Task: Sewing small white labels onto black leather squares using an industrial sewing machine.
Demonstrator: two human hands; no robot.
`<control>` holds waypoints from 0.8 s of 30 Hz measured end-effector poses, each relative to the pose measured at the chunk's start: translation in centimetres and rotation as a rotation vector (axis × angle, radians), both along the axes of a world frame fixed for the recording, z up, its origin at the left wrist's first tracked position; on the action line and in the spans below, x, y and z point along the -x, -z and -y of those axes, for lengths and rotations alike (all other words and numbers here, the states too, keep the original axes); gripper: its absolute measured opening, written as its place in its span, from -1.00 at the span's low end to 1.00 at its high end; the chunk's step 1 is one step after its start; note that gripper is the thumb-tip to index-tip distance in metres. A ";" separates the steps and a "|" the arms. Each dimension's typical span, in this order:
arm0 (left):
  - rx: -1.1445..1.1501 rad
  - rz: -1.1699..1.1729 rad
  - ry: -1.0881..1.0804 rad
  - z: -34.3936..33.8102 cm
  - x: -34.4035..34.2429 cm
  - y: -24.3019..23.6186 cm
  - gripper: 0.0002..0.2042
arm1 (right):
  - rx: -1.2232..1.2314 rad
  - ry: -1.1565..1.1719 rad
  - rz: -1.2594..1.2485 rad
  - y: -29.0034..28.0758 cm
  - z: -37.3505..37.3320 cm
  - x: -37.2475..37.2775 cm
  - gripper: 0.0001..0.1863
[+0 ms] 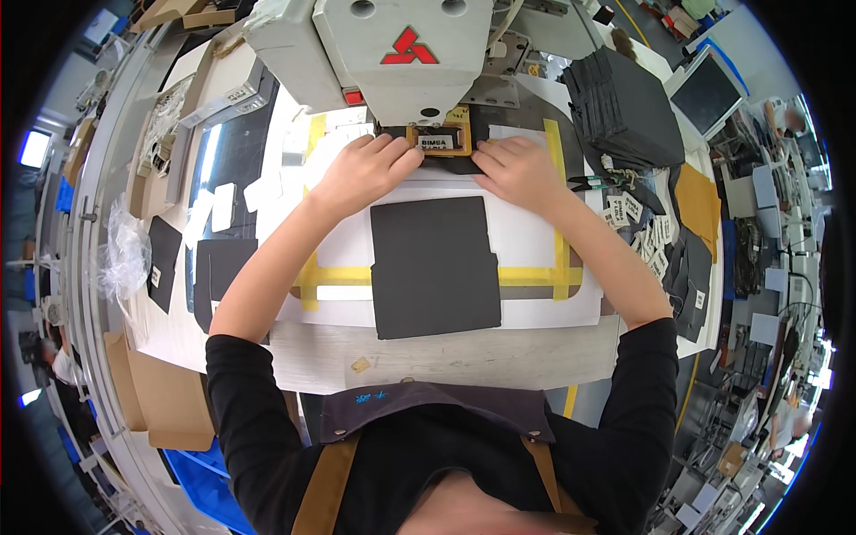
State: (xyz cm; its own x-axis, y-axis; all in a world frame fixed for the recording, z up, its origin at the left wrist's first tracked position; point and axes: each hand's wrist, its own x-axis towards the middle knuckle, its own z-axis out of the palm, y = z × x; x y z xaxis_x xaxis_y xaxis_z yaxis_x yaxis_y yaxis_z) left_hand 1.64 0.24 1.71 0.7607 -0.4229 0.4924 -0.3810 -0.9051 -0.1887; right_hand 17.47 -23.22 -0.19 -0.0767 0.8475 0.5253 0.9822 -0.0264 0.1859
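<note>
From afar, I'm flanking the yellow frame (465, 139) with my left hand (367, 172) and right hand (520, 172), fingers bent. I can't tell whether they're gripping.

I watched through the left camera on the wearer's head, facing steeply down and somewhat forward. The wearer's black top (383, 455) sat nearest, along the lower edge; the left hand (374, 168) and right hand (517, 174) showed farther off, above centre, before the white machine (401, 89). My fisheye view reached past the counter (544, 349) on both sides, bending straight edges.
</note>
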 end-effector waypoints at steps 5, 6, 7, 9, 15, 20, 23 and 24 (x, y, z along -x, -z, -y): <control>0.017 -0.014 -0.024 0.0 0.8 -0.3 -0.70 | -0.016 -0.040 0.184 -1.2 1.0 2.1 -0.84; 0.033 -0.011 -0.001 -0.2 1.2 -0.2 -0.73 | -0.029 -0.044 0.194 -1.7 1.4 2.6 -0.84; 0.048 -0.007 0.022 -0.2 1.7 -0.2 -0.75 | -0.041 -0.049 0.204 -2.2 1.9 3.2 -0.84; 0.067 -0.032 0.025 0.7 3.3 -0.2 -0.77 | -0.023 -0.058 0.184 -3.3 3.4 4.4 -0.84; 0.297 -0.008 0.283 5.9 6.9 -1.8 -0.83 | 0.076 -0.089 0.032 -5.1 8.2 5.8 -0.73; 0.148 0.050 0.348 9.3 8.5 -2.6 -0.89 | 0.363 0.433 -0.319 -7.7 11.5 -0.6 -0.48; 0.071 0.027 0.333 9.9 9.4 -3.0 -0.88 | 0.544 0.514 -0.623 -6.6 13.1 -2.2 -0.47; 0.092 0.019 0.336 10.0 9.5 -2.9 -0.86 | 0.448 0.435 -0.630 -6.2 13.2 -2.5 -0.60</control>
